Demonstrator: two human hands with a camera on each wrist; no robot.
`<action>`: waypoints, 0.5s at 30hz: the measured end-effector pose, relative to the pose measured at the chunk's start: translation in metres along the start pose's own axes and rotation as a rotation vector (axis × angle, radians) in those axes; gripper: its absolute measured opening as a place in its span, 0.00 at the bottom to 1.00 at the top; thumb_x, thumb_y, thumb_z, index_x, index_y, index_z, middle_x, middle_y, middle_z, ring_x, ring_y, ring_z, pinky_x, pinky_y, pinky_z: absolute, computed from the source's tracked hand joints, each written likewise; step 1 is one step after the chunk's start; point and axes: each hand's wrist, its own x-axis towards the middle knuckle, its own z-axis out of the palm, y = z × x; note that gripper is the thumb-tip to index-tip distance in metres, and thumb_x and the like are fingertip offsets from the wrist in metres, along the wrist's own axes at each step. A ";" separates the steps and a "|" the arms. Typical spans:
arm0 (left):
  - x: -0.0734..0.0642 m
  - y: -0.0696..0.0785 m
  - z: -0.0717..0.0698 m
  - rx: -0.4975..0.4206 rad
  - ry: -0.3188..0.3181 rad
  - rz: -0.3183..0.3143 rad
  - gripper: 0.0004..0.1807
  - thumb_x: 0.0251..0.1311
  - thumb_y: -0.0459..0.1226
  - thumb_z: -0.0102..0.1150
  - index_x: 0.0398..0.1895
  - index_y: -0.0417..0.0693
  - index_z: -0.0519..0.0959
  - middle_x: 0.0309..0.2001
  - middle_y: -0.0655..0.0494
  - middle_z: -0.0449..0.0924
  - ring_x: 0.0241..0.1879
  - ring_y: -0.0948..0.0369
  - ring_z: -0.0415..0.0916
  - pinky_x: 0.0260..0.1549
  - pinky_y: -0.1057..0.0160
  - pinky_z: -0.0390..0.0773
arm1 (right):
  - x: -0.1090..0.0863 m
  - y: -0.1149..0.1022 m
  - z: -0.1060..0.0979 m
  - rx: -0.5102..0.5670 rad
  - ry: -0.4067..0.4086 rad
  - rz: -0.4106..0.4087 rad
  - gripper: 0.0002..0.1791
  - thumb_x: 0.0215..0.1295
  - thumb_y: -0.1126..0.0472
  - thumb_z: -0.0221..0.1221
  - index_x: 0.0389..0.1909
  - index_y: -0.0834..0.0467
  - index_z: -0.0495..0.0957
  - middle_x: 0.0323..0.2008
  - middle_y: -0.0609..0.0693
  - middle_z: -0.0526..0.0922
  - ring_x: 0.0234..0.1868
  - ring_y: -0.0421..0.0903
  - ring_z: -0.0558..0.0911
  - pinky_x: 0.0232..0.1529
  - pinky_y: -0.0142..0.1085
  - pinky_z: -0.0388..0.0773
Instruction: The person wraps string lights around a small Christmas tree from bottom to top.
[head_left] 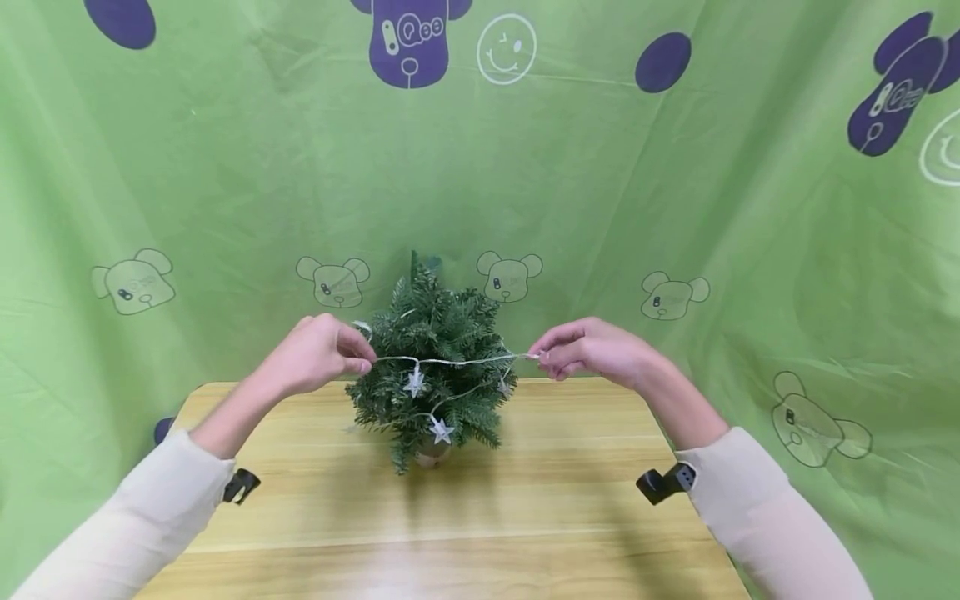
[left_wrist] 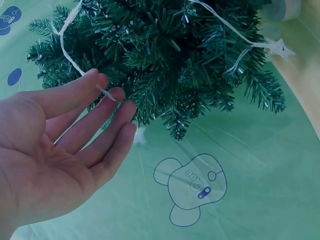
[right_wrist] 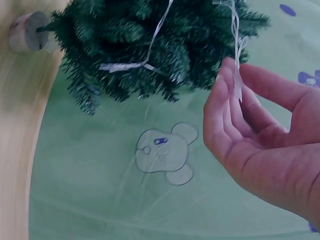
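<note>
A small artificial Christmas tree (head_left: 442, 329) stands on the table, star-shaped lights (head_left: 441, 430) hanging among its branches. Across its front runs a string of lights (head_left: 457, 362), drawn nearly straight between both hands. My left hand (head_left: 327, 354) pinches the string at the tree's left side; in the left wrist view the wire (left_wrist: 72, 61) passes between thumb and fingertips. To the right of the tree, my right hand (head_left: 588, 352) pinches the other end, where a pale tip (right_wrist: 238, 90) shows between thumb and fingers. One star (head_left: 414, 381) dangles from the taut stretch.
The wooden table (head_left: 450, 550) reaches toward me under both forearms. A green curtain (head_left: 562, 183) with printed bear heads hangs close behind the table and along its sides. The tree's round base (right_wrist: 29, 32) shows in the right wrist view.
</note>
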 end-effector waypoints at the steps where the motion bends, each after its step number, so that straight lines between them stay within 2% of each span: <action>1: 0.001 0.000 0.001 -0.002 0.010 -0.001 0.09 0.61 0.35 0.68 0.44 0.47 0.88 0.44 0.50 0.90 0.42 0.54 0.87 0.46 0.49 0.86 | 0.003 0.002 -0.001 0.007 0.022 0.009 0.18 0.67 0.61 0.61 0.55 0.65 0.79 0.44 0.57 0.84 0.45 0.52 0.83 0.55 0.43 0.83; 4: 0.003 0.001 0.004 -0.004 0.020 0.003 0.10 0.62 0.36 0.68 0.46 0.47 0.88 0.49 0.48 0.88 0.45 0.51 0.87 0.49 0.48 0.85 | 0.009 0.005 -0.004 0.048 0.052 0.027 0.19 0.67 0.64 0.61 0.56 0.67 0.78 0.43 0.57 0.83 0.44 0.51 0.83 0.53 0.42 0.84; 7: 0.004 0.001 0.006 -0.013 0.027 -0.005 0.10 0.63 0.36 0.67 0.46 0.48 0.88 0.51 0.47 0.88 0.45 0.52 0.87 0.49 0.49 0.85 | 0.014 0.007 -0.005 0.059 0.049 0.030 0.20 0.67 0.65 0.60 0.57 0.70 0.76 0.42 0.57 0.83 0.43 0.50 0.83 0.51 0.39 0.84; 12: 0.004 -0.001 0.006 -0.012 0.041 -0.012 0.07 0.62 0.36 0.68 0.42 0.47 0.89 0.45 0.50 0.90 0.40 0.56 0.87 0.46 0.50 0.86 | 0.019 0.009 -0.003 0.028 0.008 0.032 0.19 0.66 0.66 0.60 0.56 0.69 0.78 0.44 0.57 0.84 0.44 0.50 0.83 0.51 0.39 0.84; 15: 0.003 -0.002 0.002 -0.011 0.041 -0.014 0.07 0.62 0.36 0.68 0.41 0.46 0.88 0.41 0.52 0.90 0.39 0.56 0.86 0.45 0.50 0.86 | 0.019 0.011 -0.004 0.028 -0.051 0.024 0.17 0.65 0.66 0.61 0.53 0.68 0.80 0.43 0.56 0.85 0.43 0.49 0.83 0.51 0.39 0.84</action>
